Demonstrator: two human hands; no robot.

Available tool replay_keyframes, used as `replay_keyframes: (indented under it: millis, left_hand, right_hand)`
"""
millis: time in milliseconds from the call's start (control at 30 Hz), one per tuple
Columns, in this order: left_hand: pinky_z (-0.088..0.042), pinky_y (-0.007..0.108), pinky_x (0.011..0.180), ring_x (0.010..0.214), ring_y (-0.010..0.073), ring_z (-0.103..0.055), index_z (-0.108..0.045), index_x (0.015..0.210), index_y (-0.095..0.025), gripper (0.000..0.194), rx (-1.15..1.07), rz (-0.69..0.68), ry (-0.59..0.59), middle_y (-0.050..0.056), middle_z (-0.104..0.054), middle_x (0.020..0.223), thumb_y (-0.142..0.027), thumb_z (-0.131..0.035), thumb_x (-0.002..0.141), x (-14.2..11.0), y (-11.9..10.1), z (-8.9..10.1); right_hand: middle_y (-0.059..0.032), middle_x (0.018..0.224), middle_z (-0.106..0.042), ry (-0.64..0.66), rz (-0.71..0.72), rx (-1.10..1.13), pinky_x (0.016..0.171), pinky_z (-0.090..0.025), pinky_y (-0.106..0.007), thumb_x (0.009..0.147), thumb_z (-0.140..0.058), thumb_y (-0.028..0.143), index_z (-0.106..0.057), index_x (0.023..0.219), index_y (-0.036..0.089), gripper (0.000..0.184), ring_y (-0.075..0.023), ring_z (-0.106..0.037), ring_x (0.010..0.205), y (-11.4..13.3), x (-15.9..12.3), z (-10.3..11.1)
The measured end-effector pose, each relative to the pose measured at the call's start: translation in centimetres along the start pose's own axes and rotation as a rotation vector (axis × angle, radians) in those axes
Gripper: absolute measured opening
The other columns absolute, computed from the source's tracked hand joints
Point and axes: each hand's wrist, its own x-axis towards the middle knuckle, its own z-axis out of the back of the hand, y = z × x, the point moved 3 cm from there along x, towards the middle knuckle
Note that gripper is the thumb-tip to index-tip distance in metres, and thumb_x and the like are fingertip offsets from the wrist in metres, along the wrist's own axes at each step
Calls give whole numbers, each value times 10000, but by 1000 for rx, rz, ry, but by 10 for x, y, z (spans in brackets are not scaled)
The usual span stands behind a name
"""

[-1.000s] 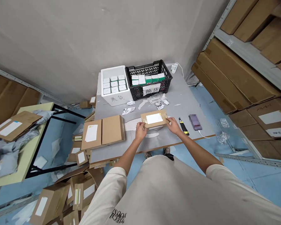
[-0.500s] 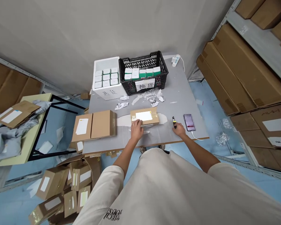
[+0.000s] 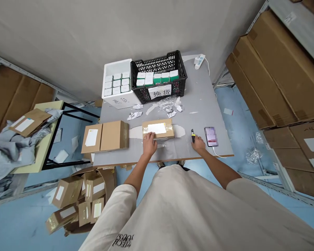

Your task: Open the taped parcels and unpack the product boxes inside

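Observation:
A small taped cardboard parcel with a white label lies in the middle of the grey table. My left hand rests on the parcel's near left corner, fingers on its edge. My right hand is closed around a black and yellow utility knife on the table to the right of the parcel. A phone with a white cable lies just right of that hand.
A larger flat box lies at the table's left. A white foam box and a black crate of small cartons stand at the back. Paper scraps litter the middle. Parcels are piled on the floor; shelving with large cartons stands at the right.
My right hand left the parcel and moved right to grip the utility knife. My left hand stayed on the parcel's left end. The view shifted slightly.

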Motion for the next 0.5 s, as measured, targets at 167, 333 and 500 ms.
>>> replay_keyframes:
  millis: [167, 333, 500]
  left_hand:
    - [-303, 532, 1251, 1472, 338, -389, -502, 1491, -237, 617, -26, -24, 4, 140, -498, 1496, -188, -526, 877, -2, 4, 2]
    - [-295, 537, 1250, 1483, 344, -376, -509, 1481, -225, 614, -69, -63, -3, 145, -486, 1518, -178, -524, 869, -6, 10, 6]
    - [-292, 545, 1255, 1492, 338, -376, -535, 1446, -231, 593, -130, -136, 16, 140, -481, 1530, -160, -522, 858, -10, 17, 13]
  right_hand:
    - [-137, 1056, -679, -42, -90, 223, 792, -544, -407, 787, -676, 313, -576, 1161, 212, 400, -300, -682, 931, 2, 4, 16]
    - [-49, 922, -714, -167, -142, 620, 739, -557, -328, 853, -557, 373, -595, 1138, 219, 327, -229, -704, 814, 35, 11, 62]
    - [-26, 905, -702, -8, 77, 895, 568, -539, -250, 939, -493, 423, -619, 1070, 217, 276, -156, -698, 657, 108, 6, 108]
